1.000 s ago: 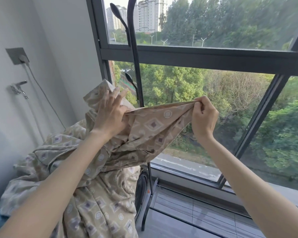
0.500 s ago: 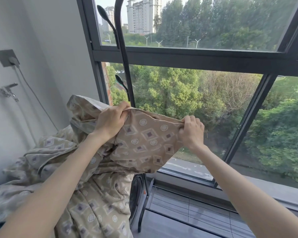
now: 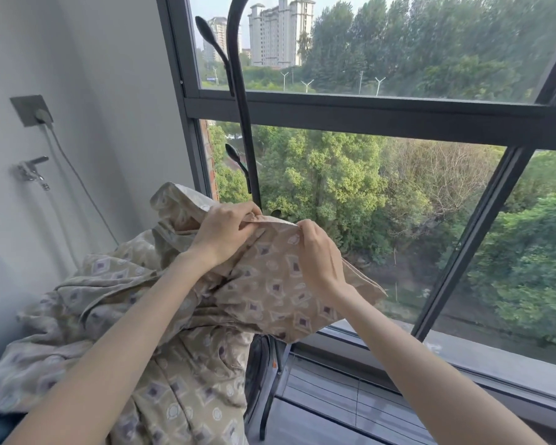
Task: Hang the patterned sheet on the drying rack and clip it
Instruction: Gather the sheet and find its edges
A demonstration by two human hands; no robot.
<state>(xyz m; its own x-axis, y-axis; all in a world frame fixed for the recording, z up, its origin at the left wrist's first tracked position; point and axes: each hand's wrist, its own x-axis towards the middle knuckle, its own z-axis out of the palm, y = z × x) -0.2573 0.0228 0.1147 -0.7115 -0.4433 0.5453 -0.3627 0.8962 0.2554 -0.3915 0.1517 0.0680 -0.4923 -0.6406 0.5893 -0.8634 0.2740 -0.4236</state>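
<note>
Beige patterned sheet (image 3: pixel 270 284) heaped lower left; we see left hand (image 3: pixel 225 234) and right hand (image 3: pixel 318 255) pinching top hem, close together; hem runs left-right, drying rack pole (image 3: pixel 243 123) just behind left hand.

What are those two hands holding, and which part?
The beige diamond-patterned fabric sheet. The left hand and right hand both pinch its upper hemmed edge, close together.
</note>
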